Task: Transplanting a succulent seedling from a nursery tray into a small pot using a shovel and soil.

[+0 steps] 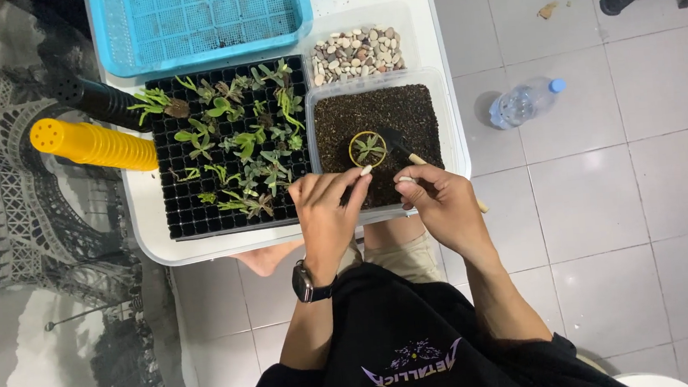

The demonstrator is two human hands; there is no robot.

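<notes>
On the table, a seedling tray lies left of a soil tub. A small pot sits in the soil. Behind the tub lies a pebble container; behind the seedlings, a mesh tray. A water bottle lies on the floor, right.

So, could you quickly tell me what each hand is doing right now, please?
Left hand: at the small yellow pot; grip cannot be told.
Right hand: closed on a small scoop.
</notes>
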